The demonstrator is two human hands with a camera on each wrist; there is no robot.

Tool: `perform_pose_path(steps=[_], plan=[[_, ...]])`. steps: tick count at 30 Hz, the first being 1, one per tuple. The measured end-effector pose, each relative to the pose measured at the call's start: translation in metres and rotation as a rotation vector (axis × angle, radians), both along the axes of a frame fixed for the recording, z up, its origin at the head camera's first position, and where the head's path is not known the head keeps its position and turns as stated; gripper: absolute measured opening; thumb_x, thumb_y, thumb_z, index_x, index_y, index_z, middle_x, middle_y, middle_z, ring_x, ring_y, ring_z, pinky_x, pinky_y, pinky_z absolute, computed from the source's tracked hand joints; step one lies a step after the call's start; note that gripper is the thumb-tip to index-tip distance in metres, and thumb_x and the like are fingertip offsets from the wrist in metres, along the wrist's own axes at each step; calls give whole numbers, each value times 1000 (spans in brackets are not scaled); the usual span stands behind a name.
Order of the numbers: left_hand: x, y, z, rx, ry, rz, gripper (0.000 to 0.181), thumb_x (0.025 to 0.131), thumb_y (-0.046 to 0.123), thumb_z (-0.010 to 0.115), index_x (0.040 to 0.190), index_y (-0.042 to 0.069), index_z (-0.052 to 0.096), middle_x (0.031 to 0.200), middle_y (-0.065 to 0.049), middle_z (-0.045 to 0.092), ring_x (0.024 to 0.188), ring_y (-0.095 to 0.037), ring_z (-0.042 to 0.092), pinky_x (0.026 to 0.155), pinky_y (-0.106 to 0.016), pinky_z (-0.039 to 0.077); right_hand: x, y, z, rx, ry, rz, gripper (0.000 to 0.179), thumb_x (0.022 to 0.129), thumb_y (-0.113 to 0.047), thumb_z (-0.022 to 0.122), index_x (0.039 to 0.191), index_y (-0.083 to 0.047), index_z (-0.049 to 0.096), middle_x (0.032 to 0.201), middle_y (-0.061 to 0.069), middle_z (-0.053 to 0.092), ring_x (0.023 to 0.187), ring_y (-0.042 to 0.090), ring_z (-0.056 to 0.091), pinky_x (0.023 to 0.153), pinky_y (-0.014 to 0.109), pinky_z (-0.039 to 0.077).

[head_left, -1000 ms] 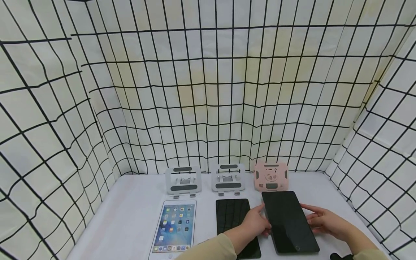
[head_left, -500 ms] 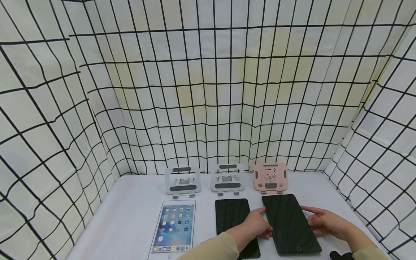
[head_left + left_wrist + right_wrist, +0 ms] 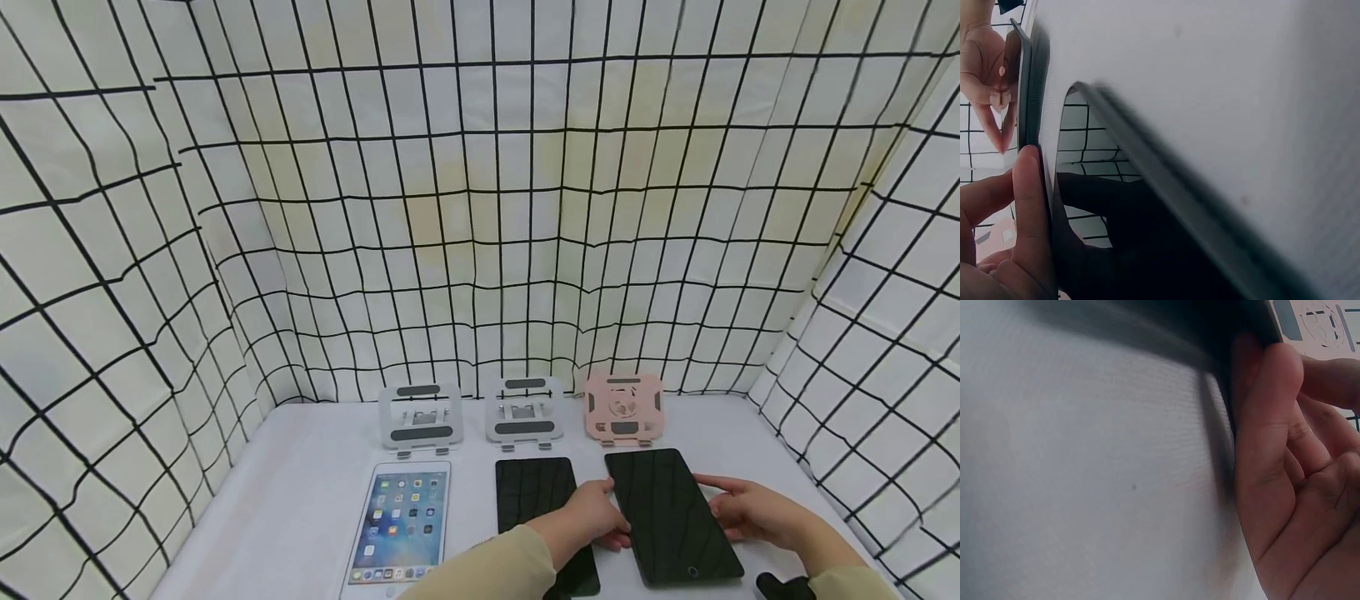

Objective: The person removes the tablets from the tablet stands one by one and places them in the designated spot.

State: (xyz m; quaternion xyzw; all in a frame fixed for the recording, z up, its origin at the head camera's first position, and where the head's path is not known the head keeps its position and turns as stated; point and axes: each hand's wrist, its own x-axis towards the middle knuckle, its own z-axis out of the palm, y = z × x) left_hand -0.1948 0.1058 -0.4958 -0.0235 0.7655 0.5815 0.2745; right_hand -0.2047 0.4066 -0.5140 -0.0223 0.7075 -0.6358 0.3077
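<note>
A black tablet (image 3: 671, 517) with a round home button lies screen up at the right, slightly turned. My left hand (image 3: 592, 512) touches its left edge; in the left wrist view the straight thumb (image 3: 1030, 181) lies along that edge. At the opposite edge is my right hand (image 3: 757, 512), its index finger reaching along the side; the right wrist view shows the thumb (image 3: 1272, 406) against the rim. Beneath my left forearm lies a second black tablet (image 3: 534, 492), partly covered. A white tablet (image 3: 401, 517) with a lit home screen lies farther left.
Behind the tablets stand two grey-white tablet stands, the left stand (image 3: 422, 434) and the middle stand (image 3: 522, 427), and a pink stand (image 3: 624, 404). White cloth walls (image 3: 517, 275) with black grid lines enclose the white table (image 3: 277, 500). A black object (image 3: 783, 586) sits by my right wrist.
Since one second ago the right black tablet has shifted slightly toward me and to the right, away from the pink stand. Both hands stay at its edges. Little changes in the last half second.
</note>
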Motion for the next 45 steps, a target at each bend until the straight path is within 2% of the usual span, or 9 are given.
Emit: perform_pose_path(steps=[6, 10, 15, 18, 25, 31, 38, 42, 45], plan=[[-1, -3, 2, -22, 2, -6, 66, 83, -8, 73, 144, 5, 51, 70, -12, 71, 58, -17, 70, 52, -25, 55, 0, -3, 2, 31, 5, -16, 73, 95, -6, 55, 154, 5, 15, 103, 11, 69, 90, 23, 66, 75, 37, 57], [-1, -5, 6, -82, 19, -28, 65, 81, -6, 75, 142, 6, 53, 67, -12, 70, 52, -14, 66, 52, -26, 55, 0, -4, 3, 41, 7, -7, 73, 95, -5, 55, 154, 6, 12, 105, 11, 69, 91, 25, 67, 75, 36, 56], [-2, -9, 4, -224, 111, -120, 68, 80, 3, 80, 143, 6, 52, 56, -7, 65, 42, -12, 57, 45, -26, 49, -1, -7, 3, 60, 12, 3, 73, 93, -5, 57, 154, 6, 16, 102, 11, 69, 88, 24, 67, 71, 34, 55], [-3, -11, 2, -314, 172, -167, 72, 80, 11, 82, 145, 8, 50, 52, -3, 61, 39, -11, 52, 42, -24, 44, -3, -9, 3, 112, 24, -1, 74, 92, -5, 59, 153, 7, 19, 100, 11, 69, 85, 22, 67, 70, 32, 55], [-4, -12, 6, -416, 231, -209, 72, 81, 17, 83, 145, 9, 51, 50, -2, 60, 39, -11, 55, 41, -23, 43, -5, -13, 10, 275, 57, -9, 73, 90, -5, 62, 152, 6, 24, 91, 9, 67, 76, 20, 63, 67, 32, 54], [-5, -9, 5, -490, 260, -241, 71, 81, 22, 83, 145, 13, 52, 50, 1, 60, 39, -10, 54, 41, -23, 40, -6, -14, 14, 318, 94, 29, 72, 88, -2, 62, 150, 9, 27, 78, 10, 66, 65, 17, 60, 62, 32, 52], [-4, -8, 5, -484, 261, -232, 72, 81, 23, 84, 145, 15, 52, 50, 1, 59, 39, -10, 53, 41, -22, 41, -7, -14, 14, 381, 85, -4, 72, 84, 0, 65, 148, 7, 35, 76, 11, 65, 60, 16, 62, 60, 32, 54], [-3, -9, 4, -477, 262, -230, 72, 80, 24, 84, 145, 17, 52, 49, 1, 58, 38, -10, 52, 41, -23, 40, -8, -12, 14, 393, 89, 25, 71, 81, 1, 64, 147, 6, 38, 76, 10, 65, 58, 16, 60, 56, 29, 51], [-2, -9, 4, -473, 261, -231, 72, 81, 25, 84, 145, 18, 52, 48, 1, 58, 38, -10, 52, 40, -23, 40, -9, -9, 13, 423, 127, 61, 69, 81, -1, 65, 146, 5, 41, 72, 7, 62, 55, 14, 55, 53, 27, 47]])
